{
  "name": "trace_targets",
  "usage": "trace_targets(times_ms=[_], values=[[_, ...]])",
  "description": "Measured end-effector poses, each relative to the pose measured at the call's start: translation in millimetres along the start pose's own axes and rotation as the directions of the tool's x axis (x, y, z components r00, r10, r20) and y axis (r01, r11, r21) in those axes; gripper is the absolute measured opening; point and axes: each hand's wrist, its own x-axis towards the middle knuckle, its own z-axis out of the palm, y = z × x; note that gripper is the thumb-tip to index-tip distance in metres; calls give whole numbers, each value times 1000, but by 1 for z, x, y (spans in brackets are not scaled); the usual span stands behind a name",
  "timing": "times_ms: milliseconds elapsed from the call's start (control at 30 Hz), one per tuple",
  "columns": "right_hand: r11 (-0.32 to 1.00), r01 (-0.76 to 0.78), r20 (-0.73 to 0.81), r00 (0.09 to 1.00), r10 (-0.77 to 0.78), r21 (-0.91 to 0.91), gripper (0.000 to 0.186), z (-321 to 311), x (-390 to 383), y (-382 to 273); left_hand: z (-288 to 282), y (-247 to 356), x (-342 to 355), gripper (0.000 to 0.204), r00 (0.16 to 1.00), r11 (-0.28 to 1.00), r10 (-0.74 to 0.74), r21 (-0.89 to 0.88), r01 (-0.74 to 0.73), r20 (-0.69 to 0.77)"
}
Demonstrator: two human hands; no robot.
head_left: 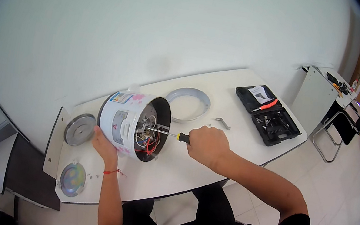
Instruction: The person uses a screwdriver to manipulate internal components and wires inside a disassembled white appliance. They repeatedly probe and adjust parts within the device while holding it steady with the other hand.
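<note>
A white rice cooker body with pink flower prints lies on its side on the white table, its open bottom turned to the right. Wires, red ones among them, and metal parts show inside. My right hand is closed round the black and yellow handle of a screwdriver, whose shaft reaches into the opening; what its tip touches is too small to tell. Against the cooker's lower left side rests my left hand, steadying contact with its fingers partly hidden behind the body.
A grey ring lies behind the cooker, near a small metal bracket. To the right is an open black toolbox with an orange-handled tool. At left are a round metal lid, a shiny disc and several screws.
</note>
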Motion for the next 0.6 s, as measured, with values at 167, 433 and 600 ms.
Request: trace_targets(times_ms=[167, 433, 600], values=[[985, 7, -380, 922, -72, -170, 20, 24, 4, 10, 8, 4, 0, 59, 1000, 993, -4, 118, 5, -7], [927, 354, -487, 836, -252, 128, 16, 14, -30, 5, -8, -13, 12, 58, 999, 1000, -9, -22, 10, 38], [429, 359, -365, 928, -72, 829, 30, 24, -26, 19, -6, -13, 12, 56, 997, 990, -47, -130, 55, 67]])
